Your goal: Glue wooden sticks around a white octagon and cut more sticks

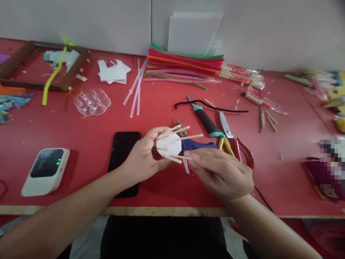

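My left hand [144,154] holds a small white many-sided piece [172,144] by its edge, with the fingers and thumb around it. Several thin wooden sticks [192,136] stand out from its face. Between the thumb and fingers of my right hand [222,172] is the end of one wooden stick [183,157] at the piece's lower right. Behind the piece lies a blue-handled glue gun [199,145], partly covered by it and by my right hand. A clear strip [186,166] shows below the piece.
A black phone [124,144] lies beside my left hand. Scissors [226,124], a black-gripped cutter [206,120] and a black pipe cleaner [215,107] lie beyond my right hand. Farther back are coloured pipe cleaners [185,63], clear sticks [138,90] and a clear flower-shaped tray [92,102].
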The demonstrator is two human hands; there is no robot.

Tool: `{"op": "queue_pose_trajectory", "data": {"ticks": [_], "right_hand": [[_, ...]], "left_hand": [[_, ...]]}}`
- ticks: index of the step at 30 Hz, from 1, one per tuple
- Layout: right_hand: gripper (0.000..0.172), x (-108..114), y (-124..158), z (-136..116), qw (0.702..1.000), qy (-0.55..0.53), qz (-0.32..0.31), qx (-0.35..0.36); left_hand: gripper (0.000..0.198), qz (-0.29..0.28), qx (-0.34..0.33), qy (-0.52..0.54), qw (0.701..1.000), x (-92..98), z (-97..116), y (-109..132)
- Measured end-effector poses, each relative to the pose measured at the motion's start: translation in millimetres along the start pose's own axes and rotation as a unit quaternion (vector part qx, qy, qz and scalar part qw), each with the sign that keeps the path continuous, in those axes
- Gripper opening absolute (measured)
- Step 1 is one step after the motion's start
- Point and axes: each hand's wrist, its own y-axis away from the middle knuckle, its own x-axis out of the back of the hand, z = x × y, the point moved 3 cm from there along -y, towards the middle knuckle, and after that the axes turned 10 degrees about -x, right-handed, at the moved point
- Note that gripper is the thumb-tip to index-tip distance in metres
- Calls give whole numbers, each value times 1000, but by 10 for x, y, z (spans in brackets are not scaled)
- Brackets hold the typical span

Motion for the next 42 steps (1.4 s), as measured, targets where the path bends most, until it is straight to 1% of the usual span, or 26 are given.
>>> {"op": "queue_pose_trajectory", "data": {"ticks": [4, 7, 11, 15, 20, 22, 24, 26, 28, 30, 32, 33, 34, 36, 38, 39, 40, 42], "right_hand": [[44, -3, 14, 13, 1000, 0, 5, -2], [45, -1, 22, 29, 1000, -5, 18, -10], [45, 3, 18, 31, 1000, -10, 15, -2], [47, 0, 17, 19, 1000, -7, 6, 18], [52, -19, 12, 26, 1000, -4, 15, 15], [53, -25, 7, 30, 1000, 2, 19, 9], [54, -28, 4, 30, 999, 17, 28, 1], [56, -34, 6, 32, 999, 33, 32, -7], [55, -42, 12, 53, 999, 43, 25, -19], [53, -32, 19, 115, 997, 57, 22, -45], [52, 11, 26, 224, 990, 108, 28, -87], [50, 40, 29, 292, 983, 147, 20, -113], [47, 69, 34, 364, 972, 190, 1, -139], [39, 114, 50, 496, 950, 247, -77, -176], [33, 143, 74, 584, 931, 263, -152, -202], [32, 150, 86, 606, 923, 269, -177, -212], [31, 150, 97, 618, 915, 277, -194, -221], [33, 132, 114, 616, 901, 297, -210, -235]], "left_hand": [[68, 6, 5, 5, 1000, 3, 34, -17], [69, 9, 9, 9, 1000, 7, 53, -26], [68, 9, 7, 1, 1000, 9, 65, -26], [69, 9, 7, 3, 1000, 5, 46, -14], [69, 18, -11, -3, 1000, 2, -19, -3], [71, 23, -14, 17, 999, -9, -48, 0], [75, 28, -5, 62, 998, -29, -66, 1], [77, 30, 14, 128, 991, -55, -62, -4], [74, 34, 43, 187, 981, -75, -36, -16], [71, 40, 75, 210, 974, -79, -1, -35], [66, 55, 91, 228, 968, -60, 31, -60], [63, 69, 97, 237, 964, -43, 39, -72], [61, 89, 103, 245, 960, -20, 40, -81], [56, 130, 127, 256, 950, 26, 19, -88], [52, 159, 158, 266, 938, 59, -14, -85], [50, 167, 170, 274, 932, 70, -28, -84], [49, 173, 177, 282, 927, 77, -36, -85], [47, 178, 179, 300, 920, 83, -40, -94]]}}
